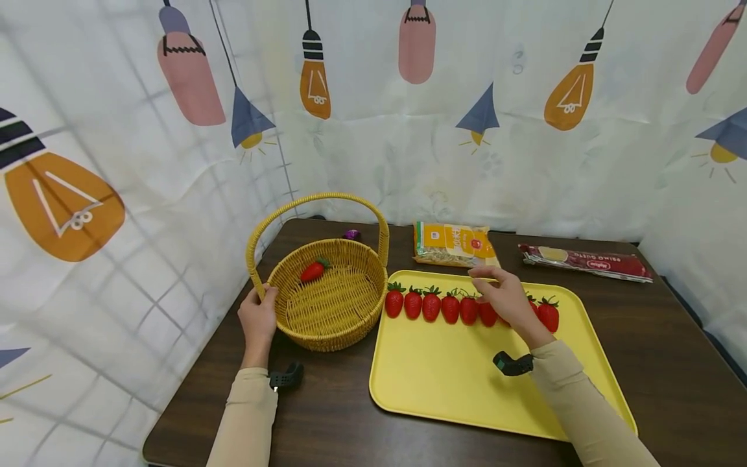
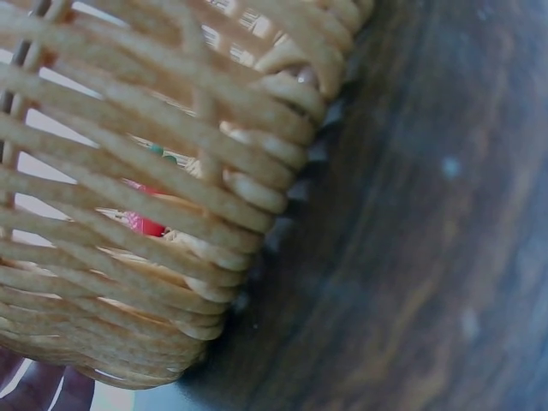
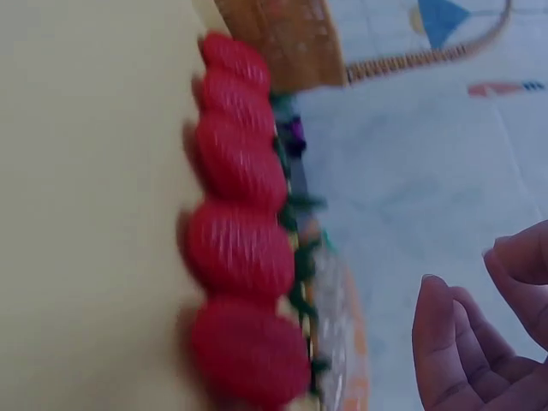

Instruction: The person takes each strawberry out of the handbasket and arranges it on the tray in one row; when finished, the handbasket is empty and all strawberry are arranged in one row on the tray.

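Observation:
My left hand (image 1: 259, 318) grips the left rim of a yellow wicker basket (image 1: 332, 334) with a tall arched handle, near the handle's foot. Inside the basket lies one red strawberry (image 1: 312, 272); bits of its red and green show through the weave in the left wrist view. A row of several strawberries (image 1: 431, 305) lines the far side of a yellow tray (image 1: 455, 376), leaves pointing away from me. Over the right part of that row hovers my right hand (image 1: 504, 297), hiding some berries. Its thumb and fingers (image 3: 435, 321) are apart, nothing between them.
Behind the tray lie an orange-and-clear food packet (image 1: 454, 244) and a long dark red packet (image 1: 585, 262). A small purple item (image 1: 352, 235) sits behind the basket. All stand on a dark wooden table (image 1: 327, 415), with a patterned curtain (image 1: 379, 155) at the back and left.

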### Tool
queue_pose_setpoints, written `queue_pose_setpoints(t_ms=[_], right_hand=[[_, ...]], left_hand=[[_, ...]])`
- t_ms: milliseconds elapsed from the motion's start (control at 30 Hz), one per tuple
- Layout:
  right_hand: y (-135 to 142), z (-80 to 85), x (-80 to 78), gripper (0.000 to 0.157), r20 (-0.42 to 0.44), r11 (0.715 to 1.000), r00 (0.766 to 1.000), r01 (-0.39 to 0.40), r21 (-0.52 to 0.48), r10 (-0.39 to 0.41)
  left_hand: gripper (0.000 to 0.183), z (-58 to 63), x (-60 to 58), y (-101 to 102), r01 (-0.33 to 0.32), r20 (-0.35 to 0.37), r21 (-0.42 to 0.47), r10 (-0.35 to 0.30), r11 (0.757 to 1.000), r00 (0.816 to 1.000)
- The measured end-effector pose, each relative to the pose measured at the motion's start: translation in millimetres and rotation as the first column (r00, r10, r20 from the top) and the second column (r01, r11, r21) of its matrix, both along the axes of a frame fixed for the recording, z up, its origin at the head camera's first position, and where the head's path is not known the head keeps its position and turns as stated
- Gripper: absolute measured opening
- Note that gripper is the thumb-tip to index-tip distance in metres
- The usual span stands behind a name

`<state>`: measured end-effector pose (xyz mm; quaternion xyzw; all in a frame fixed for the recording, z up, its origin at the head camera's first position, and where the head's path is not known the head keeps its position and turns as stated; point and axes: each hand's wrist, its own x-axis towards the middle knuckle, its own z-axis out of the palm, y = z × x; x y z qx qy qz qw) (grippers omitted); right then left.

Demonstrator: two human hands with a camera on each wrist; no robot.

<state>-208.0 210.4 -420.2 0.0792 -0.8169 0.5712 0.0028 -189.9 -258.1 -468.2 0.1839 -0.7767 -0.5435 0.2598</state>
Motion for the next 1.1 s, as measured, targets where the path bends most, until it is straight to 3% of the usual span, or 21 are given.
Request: queue_pose_setpoints(t_ms=[233,433,833,1100], right_hand=[[-65,14.6,-10.3,0.03,-0.071,0.993,0.991,-0.114,-0.014,0.112],[-111,29.7,-15.9,0.024,-0.115,0.973,0.966,-0.233,-0.002,0.231],[-173,36.4,-13.1,0.023,-0.067,0.916,0.928,-0.349,0.197,0.368],[-200,39.0,-17.4,0.025,-0.011,0.853,0.893,-0.425,0.304,0.449]], left_hand=[[0.025,-0.5,0.0,0,-0.003,0.011,0.001,0.002,1.0,1.0],[0.023,0.9,-0.4,1,-0.006,0.004,0.01,0.006,1.0,1.0],[0.022,0.7,-0.6,0,-0.007,0.001,0.0,0.007,1.0,1.0],[0.021,1.8,-0.4,1,-0.02,-0.004,0.014,0.02,1.0,1.0]])
